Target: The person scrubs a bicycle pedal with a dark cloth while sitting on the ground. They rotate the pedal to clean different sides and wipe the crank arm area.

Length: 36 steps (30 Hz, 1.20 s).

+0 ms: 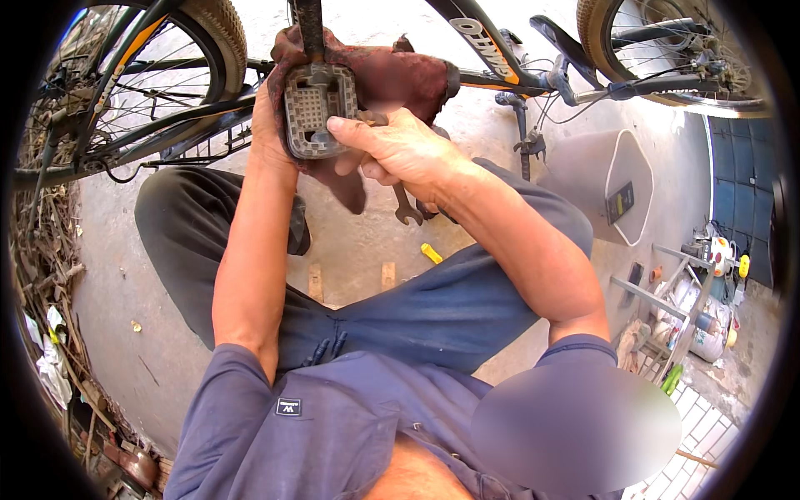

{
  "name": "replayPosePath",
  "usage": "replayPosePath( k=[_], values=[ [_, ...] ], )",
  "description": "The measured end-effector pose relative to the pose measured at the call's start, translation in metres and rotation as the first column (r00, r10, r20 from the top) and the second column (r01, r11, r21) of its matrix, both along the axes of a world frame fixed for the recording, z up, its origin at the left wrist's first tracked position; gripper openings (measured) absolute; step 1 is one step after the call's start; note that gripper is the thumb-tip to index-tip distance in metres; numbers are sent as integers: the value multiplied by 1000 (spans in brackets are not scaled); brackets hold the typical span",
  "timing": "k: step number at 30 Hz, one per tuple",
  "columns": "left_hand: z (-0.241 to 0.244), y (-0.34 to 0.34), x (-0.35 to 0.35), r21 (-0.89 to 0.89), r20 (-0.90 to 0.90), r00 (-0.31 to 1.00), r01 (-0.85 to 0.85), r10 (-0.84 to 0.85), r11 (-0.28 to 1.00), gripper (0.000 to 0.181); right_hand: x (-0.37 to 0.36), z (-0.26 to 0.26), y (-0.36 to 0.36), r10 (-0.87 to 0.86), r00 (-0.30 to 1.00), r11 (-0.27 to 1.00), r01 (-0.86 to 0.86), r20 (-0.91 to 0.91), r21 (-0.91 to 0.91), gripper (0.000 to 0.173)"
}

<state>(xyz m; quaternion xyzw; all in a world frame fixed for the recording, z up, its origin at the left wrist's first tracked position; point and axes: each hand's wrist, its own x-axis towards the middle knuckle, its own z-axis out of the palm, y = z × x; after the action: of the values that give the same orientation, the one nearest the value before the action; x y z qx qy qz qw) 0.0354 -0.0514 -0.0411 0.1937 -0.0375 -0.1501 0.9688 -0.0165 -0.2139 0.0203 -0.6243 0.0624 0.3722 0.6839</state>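
In the upper middle, a worn dark bicycle pedal (307, 106) with a blocky, studded tread faces me. A rusty metal bar (310, 31) runs up from its top edge. Bunched dark red cloth (415, 84) lies behind and around the pedal. My left hand (265, 128) holds the pedal's left side through this cloth, with its fingers mostly hidden. My right hand (390, 147) grips a metal open-end wrench (409, 211), its lower jaw hanging below my fingers. The right thumb rests on the pedal's lower right rim. A blurred patch covers some of the cloth.
A black and orange bicycle frame (481, 37) spans the back, between a left wheel (215, 50) and a right wheel (594, 37). A pale container (562, 162) lies tipped at right. A yellow tool handle (431, 253) is between my legs. Sticks (37, 244) line the left; a metal rack (662, 300) stands right.
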Motion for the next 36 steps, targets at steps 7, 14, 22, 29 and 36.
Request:
replayPosePath(
  k=[7, 14, 22, 29, 36],
  values=[
    [14, 17, -1, -1, -291, 940, 187, -179, 982, 24, 0, 0, -1, -15, 1000, 999, 16, 27, -35, 31],
    [13, 32, 1, 111, -369, 915, 220, -166, 969, 23, -1, 6, 4, -3, 992, 995, 16, 127, -99, 31],
    [5, -5, -1, 66, 33, 997, -77, 75, 995, 26, 2, -5, -2, 2, 1000, 1000, -2, 18, 12, 32],
    [-6, 33, 11, -10, -327, 914, 248, -238, 969, 20, 1, 1, -2, 32, 999, 999, -32, 24, -32, 34],
    [28, 29, 0, 29, -303, 906, 318, -295, 948, 23, 0, 0, 0, 20, 997, 996, -13, 76, -92, 33]
  ],
)
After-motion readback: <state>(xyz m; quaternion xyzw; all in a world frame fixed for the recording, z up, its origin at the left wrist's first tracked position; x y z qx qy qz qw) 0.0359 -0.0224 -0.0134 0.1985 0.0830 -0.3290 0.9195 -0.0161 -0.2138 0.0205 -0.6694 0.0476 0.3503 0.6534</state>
